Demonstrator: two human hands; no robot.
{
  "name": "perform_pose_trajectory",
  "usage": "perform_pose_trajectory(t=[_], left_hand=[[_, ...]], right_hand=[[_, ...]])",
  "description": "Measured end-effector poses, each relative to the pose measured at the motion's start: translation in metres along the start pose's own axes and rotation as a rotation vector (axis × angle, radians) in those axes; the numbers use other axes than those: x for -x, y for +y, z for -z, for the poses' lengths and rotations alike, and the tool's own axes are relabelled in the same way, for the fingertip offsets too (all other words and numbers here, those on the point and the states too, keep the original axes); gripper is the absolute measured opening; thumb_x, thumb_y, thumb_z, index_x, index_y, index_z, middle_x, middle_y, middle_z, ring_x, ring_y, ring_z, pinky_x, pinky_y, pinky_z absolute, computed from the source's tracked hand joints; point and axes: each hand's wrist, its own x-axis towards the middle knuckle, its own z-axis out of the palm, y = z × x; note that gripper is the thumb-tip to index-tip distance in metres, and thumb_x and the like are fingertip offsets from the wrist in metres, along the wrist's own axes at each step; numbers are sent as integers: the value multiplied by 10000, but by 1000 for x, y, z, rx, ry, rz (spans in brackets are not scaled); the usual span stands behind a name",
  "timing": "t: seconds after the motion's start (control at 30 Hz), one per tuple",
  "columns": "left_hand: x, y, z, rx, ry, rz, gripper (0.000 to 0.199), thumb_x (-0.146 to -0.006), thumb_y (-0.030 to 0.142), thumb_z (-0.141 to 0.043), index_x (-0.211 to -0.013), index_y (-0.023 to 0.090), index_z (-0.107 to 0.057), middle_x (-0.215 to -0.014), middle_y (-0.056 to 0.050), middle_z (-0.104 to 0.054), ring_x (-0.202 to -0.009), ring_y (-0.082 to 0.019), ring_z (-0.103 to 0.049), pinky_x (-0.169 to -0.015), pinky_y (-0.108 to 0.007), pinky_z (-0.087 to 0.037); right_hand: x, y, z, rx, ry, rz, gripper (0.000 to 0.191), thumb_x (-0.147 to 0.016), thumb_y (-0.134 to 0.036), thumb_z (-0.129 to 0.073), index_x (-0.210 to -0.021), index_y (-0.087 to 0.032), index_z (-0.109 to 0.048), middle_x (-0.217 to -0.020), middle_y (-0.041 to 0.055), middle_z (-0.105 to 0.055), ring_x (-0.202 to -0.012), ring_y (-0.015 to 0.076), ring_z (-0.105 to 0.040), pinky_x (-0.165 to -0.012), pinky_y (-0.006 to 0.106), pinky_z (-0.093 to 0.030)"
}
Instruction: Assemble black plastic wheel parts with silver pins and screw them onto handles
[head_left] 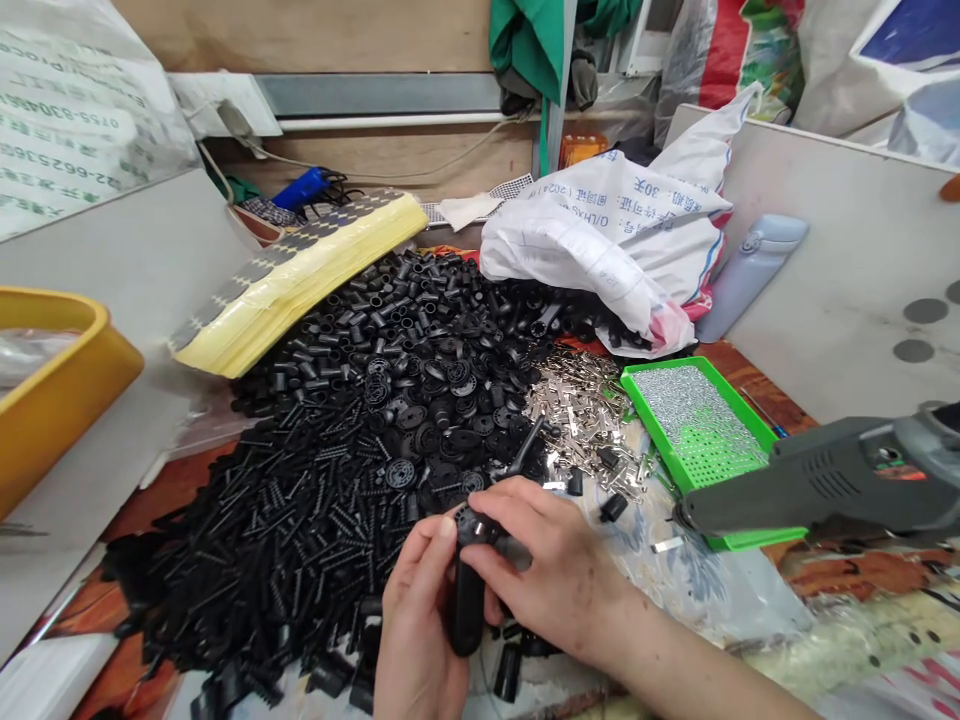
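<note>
While we hold a black plastic part (466, 600) near the front edge of the desk (757, 375), our left hand (416, 635) wraps its long stem, and the fingers (499, 530) of our right hand (559, 575) clench over its round, perforated head. Both hands are closed on it, just in front of a heap of black plastic parts (352, 430): rods, sleeves and round grilles. Beyond the right hand lie loose silver metal clips (577, 415), and just beside them a green tray (660, 400) holds a layer of tiny metal pieces across its perforated floor. Toward the far edge, a white woven sack (592, 240) sags open, with black parts at its mouth. A yellow plastic tub (67, 375) at the left holds clear plastic. A grey power tool (832, 480) sits over the tray's near corner.
</note>
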Motion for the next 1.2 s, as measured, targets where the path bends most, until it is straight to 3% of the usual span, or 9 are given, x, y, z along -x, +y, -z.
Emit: perform_pose_trajectory(t=[0.43,0.53,0.6,0.7,0.77,0.93,1.2], left_hand=[[-2,1,0,-20,-12,58,259,-649,359,-755,-676,179,-571,-438,47,-566,-293,-112,-498,-313,-177,-353],[-2,2,-1,-29,16,31,265,-642,368,-759,-698,178,-583,-446,47,-575,-291,-113,-501,-314,-181,-361],[-1,2,-2,-44,26,2,274,-659,393,-742,-735,173,-598,-472,30,-606,-295,-116,-508,-317,-184,-368],[0,3,-4,-75,32,-17,292,-686,417,-711,-798,164,-618,-543,-12,-669,-310,-124,-527,-323,-194,-382],[1,3,-6,-88,44,-34,294,-689,407,-708,-826,160,-625,-558,-19,-679,-314,-126,-532,-327,-196,-385],[0,2,-8,-107,72,-46,294,-673,405,-723,-805,161,-627,-540,-15,-672,-305,-126,-528,-318,-194,-373],[-3,-1,-7,-111,26,60,319,-691,454,-694,-697,142,-625,-535,-27,-659,-302,-122,-524,-310,-199,-364]], right_hand=[[-1,5,6,-118,8,-2,213,-788,-149,-616,-994,-165,-665,-932,73,-674,-866,184,-655,-792,336,-562],[-2,7,6,-273,16,-115,215,-735,-165,-674,-950,-185,-683,-909,49,-676,-819,168,-656,-771,322,-564],[-3,11,5,-468,4,-278,217,-701,-184,-699,-918,-190,-684,-883,33,-685,-745,147,-666,-722,301,-570],[-4,17,4,-778,-94,-535,198,-725,-234,-661,-913,-173,-671,-811,25,-716,-679,134,-686,-674,286,-570],[-5,21,5,-896,-161,-620,212,-743,-277,-646,-920,-162,-668,-756,20,-727,-664,133,-694,-649,278,-564],[-8,22,5,-979,-147,-704,239,-661,-301,-741,-846,-162,-684,-674,-9,-719,-589,120,-681,-555,241,-544],[-10,29,5,-1100,-162,-767,281,-581,-371,-805,-716,-149,-698,-530,-33,-663,-478,94,-634,-492,208,-496]])
